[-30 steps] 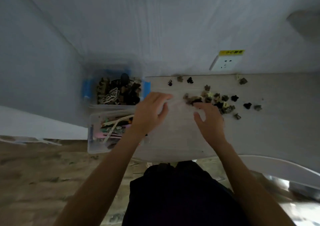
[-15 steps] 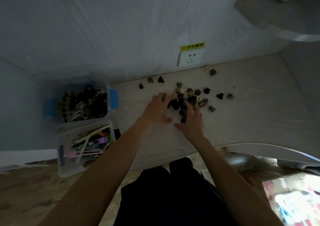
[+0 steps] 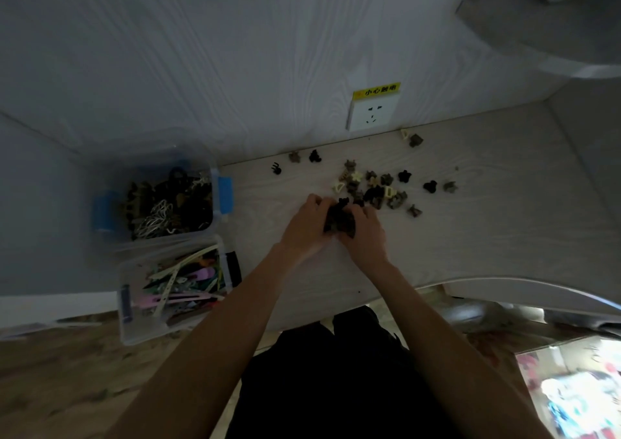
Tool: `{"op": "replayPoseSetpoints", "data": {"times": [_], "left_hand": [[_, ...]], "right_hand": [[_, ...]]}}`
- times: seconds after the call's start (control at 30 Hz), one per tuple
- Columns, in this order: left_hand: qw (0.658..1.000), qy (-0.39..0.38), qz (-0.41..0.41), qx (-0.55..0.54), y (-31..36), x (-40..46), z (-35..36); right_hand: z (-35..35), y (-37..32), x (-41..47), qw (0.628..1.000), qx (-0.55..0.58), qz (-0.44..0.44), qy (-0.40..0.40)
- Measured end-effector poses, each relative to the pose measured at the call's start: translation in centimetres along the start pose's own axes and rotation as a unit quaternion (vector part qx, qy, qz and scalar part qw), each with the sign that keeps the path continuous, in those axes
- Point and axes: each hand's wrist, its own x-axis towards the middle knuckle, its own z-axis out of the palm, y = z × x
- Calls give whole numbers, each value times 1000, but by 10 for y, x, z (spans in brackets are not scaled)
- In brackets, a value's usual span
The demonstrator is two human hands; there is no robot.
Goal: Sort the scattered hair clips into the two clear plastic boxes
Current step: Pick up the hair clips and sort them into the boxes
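Observation:
Small dark and cream claw clips (image 3: 376,186) lie scattered on the pale desk (image 3: 487,210), with a few strays nearer the wall. My left hand (image 3: 307,227) and my right hand (image 3: 364,233) are cupped together around a bunch of dark claw clips (image 3: 339,218), pressed between both palms just above the desk. At the desk's left end stand two clear plastic boxes: the far box (image 3: 215,217) with blue latches holds dark claw clips and white ones, the near box (image 3: 126,321) holds long flat coloured clips.
A wall socket (image 3: 371,116) with a yellow warning label sits on the back wall behind the clips. A grey shelf (image 3: 537,32) juts out at the upper right. The desk's curved front edge (image 3: 504,282) runs along the right, over the floor.
My two hands have come together from spread positions and scooped a bunch of clips out of the pile. The view has shifted so that the boxes lie further left.

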Motion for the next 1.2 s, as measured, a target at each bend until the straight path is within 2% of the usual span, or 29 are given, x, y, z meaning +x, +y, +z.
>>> {"op": "replayPoseSetpoints", "data": {"times": [0.3, 0.53, 0.7, 0.8, 0.9, 1.03, 1.13, 1.2], "left_hand": [[998, -1, -31, -47, -5, -5, 4], [984, 58, -63, -158, -3, -10, 5], [968, 101, -65, -219, 2, -22, -20], [955, 164, -57, -240, -3, -34, -52], [939, 250, -37, -232, -15, -54, -97], [929, 339, -63, -132, -52, -84, -147], [925, 355, -116, -72, -78, -105, -164], [927, 344, -149, -17, -93, -115, -170]], "right_hand": [[-1, 4, 0, 998, 63, -28, 6], [-4, -1, -1, 993, 102, -51, 30], [-19, -28, -1, 983, 171, -60, 8], [-30, -64, 2, 968, 235, -85, -24], [-28, -113, 6, 941, 304, -137, -64], [-11, -176, 10, 911, 345, -188, -127], [8, -209, 11, 901, 338, -187, -195], [24, -223, 15, 911, 295, -187, -217]]}}
